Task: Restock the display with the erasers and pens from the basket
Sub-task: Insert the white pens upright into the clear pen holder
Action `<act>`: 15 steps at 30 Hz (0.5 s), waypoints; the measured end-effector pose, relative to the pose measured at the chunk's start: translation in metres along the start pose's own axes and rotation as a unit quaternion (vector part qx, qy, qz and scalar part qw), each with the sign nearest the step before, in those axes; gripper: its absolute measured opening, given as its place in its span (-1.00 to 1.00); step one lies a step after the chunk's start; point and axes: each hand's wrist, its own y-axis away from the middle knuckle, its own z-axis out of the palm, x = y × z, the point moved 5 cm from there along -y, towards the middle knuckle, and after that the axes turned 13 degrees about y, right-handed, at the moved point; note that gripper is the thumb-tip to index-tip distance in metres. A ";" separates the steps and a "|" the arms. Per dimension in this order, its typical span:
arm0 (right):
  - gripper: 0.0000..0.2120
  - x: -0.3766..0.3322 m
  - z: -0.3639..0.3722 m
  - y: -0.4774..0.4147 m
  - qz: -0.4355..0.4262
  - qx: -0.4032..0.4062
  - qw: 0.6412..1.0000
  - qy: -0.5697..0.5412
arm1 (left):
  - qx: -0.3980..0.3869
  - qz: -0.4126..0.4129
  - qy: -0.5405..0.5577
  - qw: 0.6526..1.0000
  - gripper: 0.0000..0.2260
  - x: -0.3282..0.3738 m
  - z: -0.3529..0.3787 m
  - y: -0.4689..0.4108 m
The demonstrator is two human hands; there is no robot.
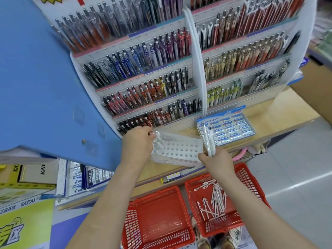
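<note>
Left grip (138,143) is pinching 1 white plastic pen (158,137) into the white holed rack (181,150), right grip (216,159) is clutching spare white pens (208,141); seating it upright seems best.

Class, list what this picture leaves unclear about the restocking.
Head view:
- Whether the white pen sits in a hole of the holder: the left hand covers it.
- How many pens the right hand holds: they overlap.
- Shelf labels: blurred.
</note>
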 end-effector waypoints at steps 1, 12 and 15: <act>-0.65 0.001 0.001 -0.001 -0.002 -0.006 1.000 -0.004 | -0.005 -0.002 0.006 1.000 -0.82 0.000 0.003 0.001; -0.80 -0.002 0.001 -0.002 -0.029 -0.065 0.997 -0.036 | -0.002 -0.039 0.037 0.999 -0.89 -0.013 0.025 -0.005; -0.72 -0.005 -0.005 0.000 -0.032 -0.058 0.997 -0.029 | -0.005 -0.049 0.024 0.998 -0.90 -0.012 0.028 -0.006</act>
